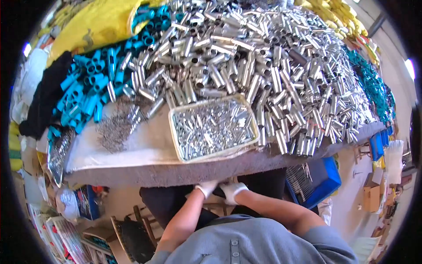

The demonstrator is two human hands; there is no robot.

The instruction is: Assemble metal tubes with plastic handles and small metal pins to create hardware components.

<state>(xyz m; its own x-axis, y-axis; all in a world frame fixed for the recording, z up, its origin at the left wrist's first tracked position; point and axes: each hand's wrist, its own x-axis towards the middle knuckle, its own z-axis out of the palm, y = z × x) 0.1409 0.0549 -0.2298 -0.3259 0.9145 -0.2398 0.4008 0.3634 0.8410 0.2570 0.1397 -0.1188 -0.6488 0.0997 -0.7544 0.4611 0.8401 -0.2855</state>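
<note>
My left hand [206, 188], in a white glove, rests low against the table's padded front edge, over my lap. Close beside it is my right hand [232, 192], also white-gloved. The fingers of both are hidden beneath the edge, so whether they hold anything does not show. On the table [110, 159] just beyond stands a pale rectangular tray [174, 141] filled with small shiny metal pieces. Behind and to the right of it spreads a big heap of silver metal tubes [252, 81]. Teal tubes [94, 77] lie in a pile at the left.
Thin dark pins [115, 132] are scattered left of the tray. A clear bag [60, 152] of small parts sits at the left corner. Yellow cloth [94, 28] covers the back left. Below the right edge is a blue bin [326, 187] holding metal rods; a chair [132, 235] stands lower left.
</note>
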